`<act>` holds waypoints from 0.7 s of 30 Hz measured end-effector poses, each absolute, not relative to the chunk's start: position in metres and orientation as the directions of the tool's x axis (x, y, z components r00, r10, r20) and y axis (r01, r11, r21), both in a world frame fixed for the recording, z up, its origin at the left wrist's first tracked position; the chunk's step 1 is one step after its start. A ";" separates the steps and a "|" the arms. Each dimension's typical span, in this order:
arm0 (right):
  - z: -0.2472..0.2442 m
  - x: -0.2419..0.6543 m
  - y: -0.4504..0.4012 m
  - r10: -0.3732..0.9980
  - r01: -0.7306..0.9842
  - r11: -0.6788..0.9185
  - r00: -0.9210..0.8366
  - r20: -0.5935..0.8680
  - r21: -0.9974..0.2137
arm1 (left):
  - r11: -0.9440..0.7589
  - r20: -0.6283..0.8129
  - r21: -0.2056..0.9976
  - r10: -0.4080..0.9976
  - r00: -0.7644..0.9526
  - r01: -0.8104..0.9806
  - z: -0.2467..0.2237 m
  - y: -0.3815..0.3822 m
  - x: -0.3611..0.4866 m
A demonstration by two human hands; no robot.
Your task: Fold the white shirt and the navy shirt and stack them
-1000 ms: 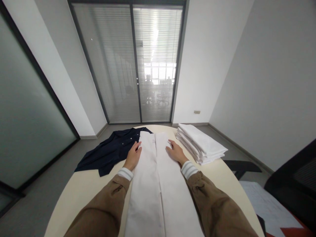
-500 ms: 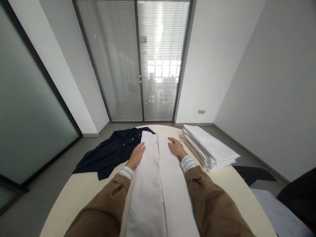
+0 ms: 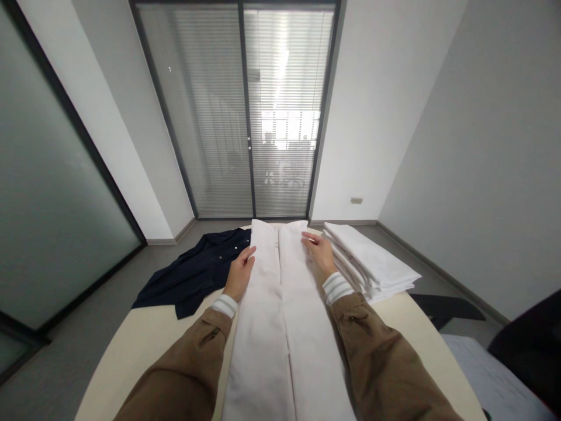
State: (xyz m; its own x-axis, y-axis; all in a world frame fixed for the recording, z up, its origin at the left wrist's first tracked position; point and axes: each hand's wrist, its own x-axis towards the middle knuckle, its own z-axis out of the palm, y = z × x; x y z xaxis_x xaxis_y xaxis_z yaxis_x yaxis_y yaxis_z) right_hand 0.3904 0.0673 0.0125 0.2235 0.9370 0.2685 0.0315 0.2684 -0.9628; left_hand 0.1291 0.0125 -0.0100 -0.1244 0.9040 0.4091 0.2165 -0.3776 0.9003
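A long white cloth (image 3: 263, 327), folded so its two sides meet along a middle seam, runs from the near edge to the far edge of the table. My left hand (image 3: 239, 273) grips its left edge between thumb and fingers. At the right edge, near the far end, my right hand (image 3: 319, 252) pinches the cloth between thumb and fingers. Left of the cloth lies a dark navy garment (image 3: 197, 269) with snaps. A stack of folded white cloths (image 3: 372, 257) is just right of my right hand.
The round cream table (image 3: 131, 345) holds everything. Beyond it stands a glass door with blinds (image 3: 219, 146). At the lower right are a black chair (image 3: 530, 345) and a pale, marked fabric (image 3: 486, 374) beside the table.
The far end of the white cloth has moved away from me, up to the table's far edge. My right hand has shifted slightly right; my left hand has moved slightly back toward the left.
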 end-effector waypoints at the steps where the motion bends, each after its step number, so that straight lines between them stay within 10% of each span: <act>1: 0.020 0.390 0.063 0.924 0.016 0.301 0.242 0.296 -0.954 | -0.388 0.422 0.897 0.894 -0.149 0.211 -0.004 0.008 0.129; 9: 0.072 0.400 -0.008 0.909 -0.131 0.413 0.003 0.416 -0.901 | -0.359 0.341 0.933 0.906 -0.252 -0.027 0.028 -0.029 0.129; 21: 0.080 0.436 -0.135 0.831 0.316 0.459 -0.484 0.276 -0.830 | -0.383 0.345 0.904 0.916 0.204 0.191 0.009 -0.113 0.094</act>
State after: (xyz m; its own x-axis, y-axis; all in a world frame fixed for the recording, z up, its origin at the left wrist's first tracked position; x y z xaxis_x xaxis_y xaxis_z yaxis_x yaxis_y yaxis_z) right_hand 0.4357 -0.1353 0.0803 -0.4838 0.8306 0.2757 0.3157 0.4594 -0.8302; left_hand 0.0942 -0.1128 0.0088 0.2043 0.9163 0.3446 0.1913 -0.3826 0.9039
